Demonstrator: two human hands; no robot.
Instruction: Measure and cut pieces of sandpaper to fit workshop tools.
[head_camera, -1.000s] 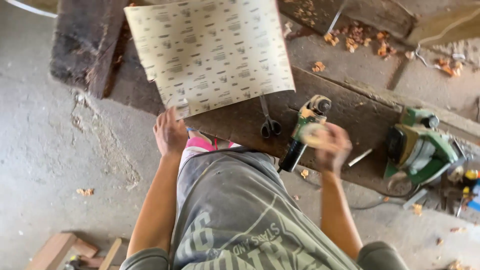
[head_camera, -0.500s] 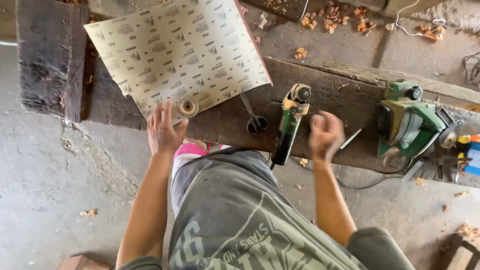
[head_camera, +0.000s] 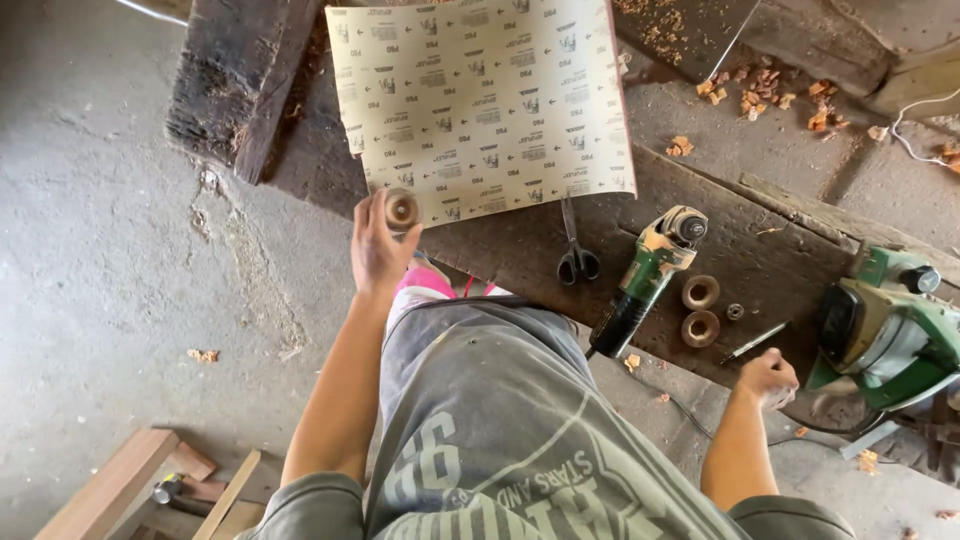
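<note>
Left hand (head_camera: 378, 245) pinches a small round disc (head_camera: 402, 209) at the near edge of the sandpaper (head_camera: 480, 105) on the desk (head_camera: 500, 250). Right of the sandpaper: scissors (head_camera: 576, 250), green grinder (head_camera: 652, 272), two rings (head_camera: 700, 310). Right hand (head_camera: 768, 378), curled shut and holding nothing visible, rests at the desk edge past the rings, beside a green planer (head_camera: 890, 325).

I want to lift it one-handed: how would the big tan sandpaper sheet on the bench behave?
The tan sandpaper sheet is probably light and floppy: it looks thin and lies flat on the dark wooden bench. Gripped at one corner, it would likely sag or curl.
</note>
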